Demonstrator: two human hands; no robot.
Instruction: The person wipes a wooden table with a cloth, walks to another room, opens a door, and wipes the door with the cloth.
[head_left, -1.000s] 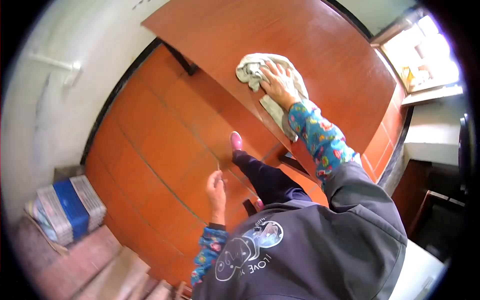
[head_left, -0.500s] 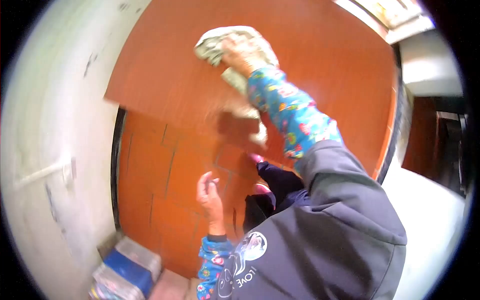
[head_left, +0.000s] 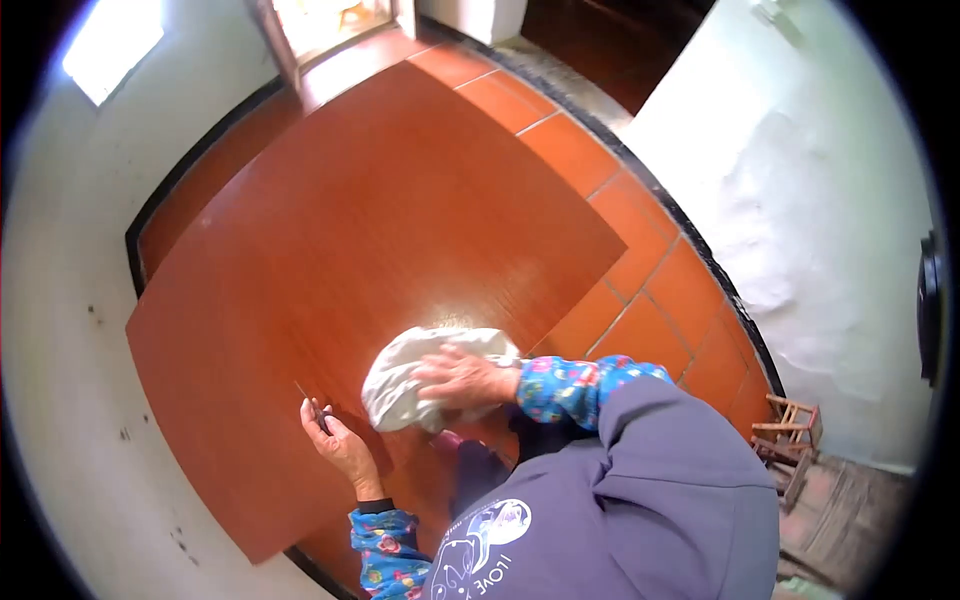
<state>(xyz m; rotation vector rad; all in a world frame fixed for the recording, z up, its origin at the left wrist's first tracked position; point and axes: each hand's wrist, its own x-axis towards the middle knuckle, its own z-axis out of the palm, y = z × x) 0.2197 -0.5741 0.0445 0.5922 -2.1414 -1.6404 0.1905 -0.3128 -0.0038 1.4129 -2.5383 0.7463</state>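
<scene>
Near the front edge of a reddish-brown tabletop (head_left: 330,250), my right hand (head_left: 465,378) presses on a bunched white cloth (head_left: 395,385). Its fingers reach over the cloth's top, and folds of cloth puff out around them. My left hand (head_left: 345,450) is held to the left of the cloth, over the table's near side. Its fingers close round a thin, pointed tool (head_left: 322,420) with a dark handle. The tool's slim tip points up and left; its exact kind is too small to make out.
Tiled floor (head_left: 660,300) runs along the table's right side. White walls (head_left: 800,250) stand on both sides. A doorway (head_left: 335,25) is at the far end, with a dark opening to its right. A small wooden stool (head_left: 790,430) stands at the right.
My right hand has drawn the cloth from far out on the tabletop to near my body. My left hand has come up over the table's edge, and the view has swung round.
</scene>
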